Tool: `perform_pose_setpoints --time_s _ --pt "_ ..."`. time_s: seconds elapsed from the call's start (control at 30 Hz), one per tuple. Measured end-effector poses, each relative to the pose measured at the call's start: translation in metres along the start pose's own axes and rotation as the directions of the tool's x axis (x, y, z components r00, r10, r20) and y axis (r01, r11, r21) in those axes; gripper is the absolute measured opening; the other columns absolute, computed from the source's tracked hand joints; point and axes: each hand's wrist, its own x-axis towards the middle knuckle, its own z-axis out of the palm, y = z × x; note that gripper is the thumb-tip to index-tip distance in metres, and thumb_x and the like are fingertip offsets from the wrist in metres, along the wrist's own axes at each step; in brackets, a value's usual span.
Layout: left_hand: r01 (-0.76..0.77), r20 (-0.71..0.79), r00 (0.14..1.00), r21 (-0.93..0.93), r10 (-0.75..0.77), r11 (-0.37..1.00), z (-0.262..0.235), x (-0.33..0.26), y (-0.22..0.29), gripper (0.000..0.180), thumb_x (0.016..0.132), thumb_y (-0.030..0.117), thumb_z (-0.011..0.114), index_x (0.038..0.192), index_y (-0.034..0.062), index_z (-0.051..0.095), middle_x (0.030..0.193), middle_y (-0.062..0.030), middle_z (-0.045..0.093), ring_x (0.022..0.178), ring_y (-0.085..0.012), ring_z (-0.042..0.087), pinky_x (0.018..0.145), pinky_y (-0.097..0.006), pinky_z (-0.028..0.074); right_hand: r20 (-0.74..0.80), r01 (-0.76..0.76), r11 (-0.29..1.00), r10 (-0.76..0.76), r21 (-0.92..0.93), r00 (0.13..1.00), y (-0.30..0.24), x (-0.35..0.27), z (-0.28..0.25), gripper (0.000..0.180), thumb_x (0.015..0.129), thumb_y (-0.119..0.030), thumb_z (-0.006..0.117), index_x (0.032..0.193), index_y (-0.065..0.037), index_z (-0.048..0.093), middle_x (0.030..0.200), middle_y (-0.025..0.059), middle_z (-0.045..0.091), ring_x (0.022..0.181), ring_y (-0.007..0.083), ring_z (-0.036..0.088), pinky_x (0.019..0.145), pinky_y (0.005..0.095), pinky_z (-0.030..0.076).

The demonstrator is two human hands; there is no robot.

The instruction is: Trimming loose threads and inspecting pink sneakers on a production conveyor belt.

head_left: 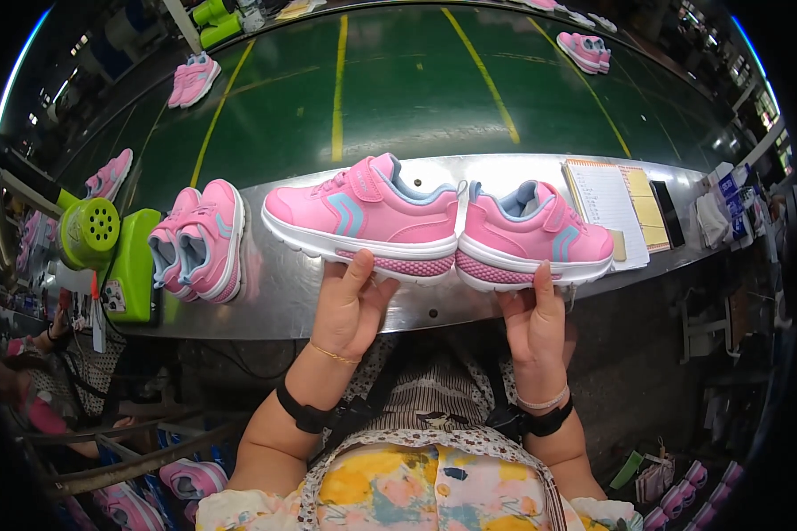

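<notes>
In each hand I hold a pink child's sneaker with light blue trim and a white sole. My left hand [352,303] grips the left sneaker [372,217] from beneath, thumb against the sole's side. With its thumb on the sole, my right hand [537,314] holds the right sneaker [536,232] the same way. The two heels meet in the middle, toes pointing outward, above the metal edge of the bench [274,310]. Fingers under the soles are partly hidden. To the left, a pair of matching sneakers [202,239] rests on the metal.
Beyond lies a green conveyor belt [407,97] with yellow lines, carrying sneaker pairs [195,80] at intervals. A lime-green machine [133,274] stands at left. An open notebook [604,203] lies at right. Racked sneakers [195,478] sit low left; another person is at far left.
</notes>
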Motion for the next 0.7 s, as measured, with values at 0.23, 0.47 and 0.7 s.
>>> perform_pose_setpoints --time_s 0.23,0.47,0.7 --pt "0.0 0.004 1.0 -0.019 0.0 1.0 0.0028 -0.0003 -0.0004 0.049 0.087 0.008 0.063 0.129 0.0154 0.039 0.127 -0.0037 0.048 0.116 -0.0207 0.049 0.088 -0.043 0.05 -0.003 -0.002 1.0 0.002 -0.006 1.0 -0.0012 -0.001 -0.0011 0.044 0.09 -0.024 0.061 0.126 -0.004 0.046 0.121 0.0096 0.056 0.107 0.022 0.058 0.09 0.0381 0.053" --pt "-0.034 0.019 0.999 0.095 0.032 0.995 -0.0016 -0.001 -0.0001 0.052 0.087 0.019 0.065 0.132 0.0126 0.04 0.128 -0.0057 0.05 0.117 -0.0232 0.05 0.097 -0.044 0.047 0.017 0.017 0.999 -0.016 -0.047 1.0 -0.0034 -0.0035 0.0009 0.046 0.089 -0.023 0.062 0.127 -0.005 0.045 0.121 0.0094 0.056 0.108 0.0214 0.057 0.09 0.0376 0.052" --pt "-0.044 0.075 0.997 0.147 0.034 0.988 0.0025 -0.0014 0.0063 0.057 0.085 0.019 0.066 0.134 0.0107 0.038 0.13 -0.0074 0.049 0.119 -0.0238 0.049 0.097 -0.042 0.046 0.044 0.05 0.993 -0.045 -0.106 0.998 -0.0082 -0.0064 0.0008 0.052 0.087 -0.021 0.065 0.131 -0.007 0.041 0.124 0.006 0.053 0.111 0.0208 0.054 0.089 0.0357 0.051"
